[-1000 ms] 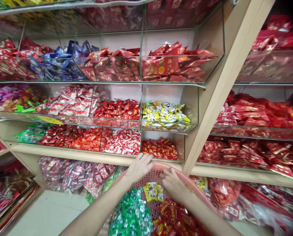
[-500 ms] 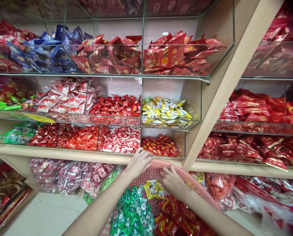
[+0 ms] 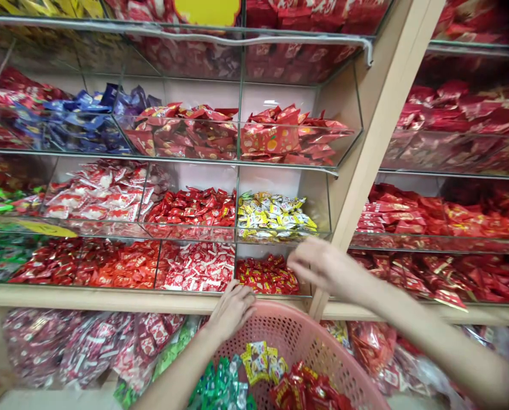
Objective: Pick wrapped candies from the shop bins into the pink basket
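A pink perforated plastic basket (image 3: 294,324) sits below the shelf front, tilted towards me. My left hand (image 3: 232,308) grips its far rim, fingers bent over the edge. Inside are green wrapped candies (image 3: 222,384), several yellow-and-white wrapped candies (image 3: 263,363) and red wrapped candies (image 3: 309,390). Raised above the basket, my right hand (image 3: 322,263) is in front of the shelf, smeared by motion; its fingers look bent, and I cannot make out anything in them. Nearest it are a bin of small red candies (image 3: 267,274) and, higher, a bin of yellow-and-white candies (image 3: 273,215).
Clear-fronted shelf bins hold red-and-white candies (image 3: 200,265), blue packets (image 3: 83,122) and large red packets (image 3: 275,136). A slanting wooden post (image 3: 380,131) divides the shelves on the right. Bulging plastic bags of candy (image 3: 44,347) lie under the lower shelf board (image 3: 109,299).
My right hand has risen out of the basket to the front of the lower bins. My left hand stays on the rim. The view has tilted upward, showing more upper shelf.
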The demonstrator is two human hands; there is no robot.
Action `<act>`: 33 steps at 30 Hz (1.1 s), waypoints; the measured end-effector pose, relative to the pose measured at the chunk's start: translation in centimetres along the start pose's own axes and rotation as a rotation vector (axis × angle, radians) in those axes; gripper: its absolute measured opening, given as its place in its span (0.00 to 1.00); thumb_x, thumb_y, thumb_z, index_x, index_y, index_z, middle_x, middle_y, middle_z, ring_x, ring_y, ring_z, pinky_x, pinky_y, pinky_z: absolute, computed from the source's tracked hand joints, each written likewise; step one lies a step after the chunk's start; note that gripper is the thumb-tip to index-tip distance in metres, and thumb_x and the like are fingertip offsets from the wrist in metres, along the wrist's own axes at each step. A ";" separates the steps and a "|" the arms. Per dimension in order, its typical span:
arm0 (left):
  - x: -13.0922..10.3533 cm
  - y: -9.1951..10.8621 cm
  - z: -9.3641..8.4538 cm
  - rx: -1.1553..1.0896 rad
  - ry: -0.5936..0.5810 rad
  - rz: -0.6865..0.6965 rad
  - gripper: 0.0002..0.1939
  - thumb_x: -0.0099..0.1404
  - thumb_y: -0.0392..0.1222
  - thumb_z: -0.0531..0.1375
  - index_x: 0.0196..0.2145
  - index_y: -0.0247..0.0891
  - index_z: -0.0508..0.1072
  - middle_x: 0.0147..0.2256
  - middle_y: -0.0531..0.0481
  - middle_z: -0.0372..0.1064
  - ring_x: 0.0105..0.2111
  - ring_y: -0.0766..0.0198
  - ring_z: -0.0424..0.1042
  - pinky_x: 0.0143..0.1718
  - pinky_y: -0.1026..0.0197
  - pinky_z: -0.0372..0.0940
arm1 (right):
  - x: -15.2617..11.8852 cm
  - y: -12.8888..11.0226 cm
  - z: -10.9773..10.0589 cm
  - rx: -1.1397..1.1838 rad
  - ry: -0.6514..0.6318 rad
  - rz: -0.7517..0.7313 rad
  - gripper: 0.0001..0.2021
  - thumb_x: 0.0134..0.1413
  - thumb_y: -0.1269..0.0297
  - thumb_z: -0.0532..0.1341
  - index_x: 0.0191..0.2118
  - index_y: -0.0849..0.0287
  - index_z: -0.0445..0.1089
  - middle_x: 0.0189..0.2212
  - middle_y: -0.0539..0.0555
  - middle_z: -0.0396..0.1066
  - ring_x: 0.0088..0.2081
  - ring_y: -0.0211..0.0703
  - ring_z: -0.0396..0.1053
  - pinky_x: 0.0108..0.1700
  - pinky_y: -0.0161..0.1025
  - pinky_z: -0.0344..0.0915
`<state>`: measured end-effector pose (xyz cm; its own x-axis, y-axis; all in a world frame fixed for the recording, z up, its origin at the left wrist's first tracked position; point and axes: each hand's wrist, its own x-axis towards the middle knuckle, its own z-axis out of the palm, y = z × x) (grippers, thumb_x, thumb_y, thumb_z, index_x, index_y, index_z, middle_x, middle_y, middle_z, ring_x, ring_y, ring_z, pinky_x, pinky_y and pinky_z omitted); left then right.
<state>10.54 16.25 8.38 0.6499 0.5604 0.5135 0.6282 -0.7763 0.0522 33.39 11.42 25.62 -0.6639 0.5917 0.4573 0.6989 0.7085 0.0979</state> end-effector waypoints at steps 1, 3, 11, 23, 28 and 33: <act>0.0 0.0 0.0 0.000 -0.001 0.001 0.06 0.65 0.41 0.55 0.37 0.40 0.69 0.37 0.50 0.67 0.39 0.62 0.65 0.52 0.51 0.50 | 1.0 1.1 -1.4 -0.047 0.051 0.010 0.13 0.61 0.65 0.50 0.31 0.60 0.69 0.27 0.54 0.69 0.32 0.40 0.62 0.37 0.38 0.57; 0.0 0.1 -0.1 0.004 -0.005 0.001 0.06 0.65 0.41 0.54 0.37 0.40 0.69 0.37 0.50 0.67 0.39 0.61 0.65 0.51 0.51 0.51 | 3.0 3.4 -3.4 -0.172 0.080 0.022 0.11 0.59 0.67 0.51 0.31 0.60 0.69 0.27 0.54 0.69 0.32 0.41 0.62 0.37 0.38 0.57; -0.1 -0.1 0.1 0.001 0.016 0.024 0.04 0.65 0.39 0.54 0.37 0.38 0.69 0.40 0.50 0.67 0.40 0.62 0.63 0.52 0.51 0.50 | 6.8 8.1 -3.5 -0.391 -0.317 0.193 0.09 0.51 0.64 0.59 0.38 0.58 0.72 0.36 0.57 0.71 0.40 0.47 0.66 0.40 0.37 0.59; 0.1 0.2 -0.3 -0.015 0.023 0.009 0.04 0.64 0.39 0.56 0.36 0.38 0.69 0.40 0.49 0.65 0.40 0.60 0.61 0.47 0.53 0.54 | 8.1 9.4 -2.4 -0.345 -0.364 0.254 0.10 0.46 0.64 0.63 0.37 0.54 0.74 0.34 0.53 0.72 0.40 0.46 0.66 0.38 0.36 0.60; 0.0 0.2 -0.2 -0.005 0.014 0.011 0.04 0.64 0.39 0.55 0.36 0.38 0.69 0.42 0.48 0.64 0.41 0.59 0.61 0.46 0.53 0.55 | 7.9 9.4 -2.6 -0.367 -0.289 0.209 0.06 0.46 0.63 0.62 0.32 0.58 0.72 0.33 0.53 0.71 0.38 0.44 0.66 0.37 0.35 0.59; 0.0 0.2 -0.4 -0.007 0.008 0.014 0.05 0.64 0.40 0.55 0.36 0.38 0.69 0.41 0.47 0.64 0.41 0.59 0.61 0.46 0.53 0.55 | 7.7 9.5 -2.8 -0.364 -0.292 0.223 0.05 0.47 0.64 0.61 0.30 0.58 0.72 0.32 0.54 0.71 0.37 0.44 0.66 0.37 0.35 0.59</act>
<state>10.50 15.99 8.68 0.6550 0.5470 0.5214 0.6162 -0.7860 0.0506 35.69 21.65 32.54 -0.4986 0.8327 0.2409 0.8445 0.4040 0.3514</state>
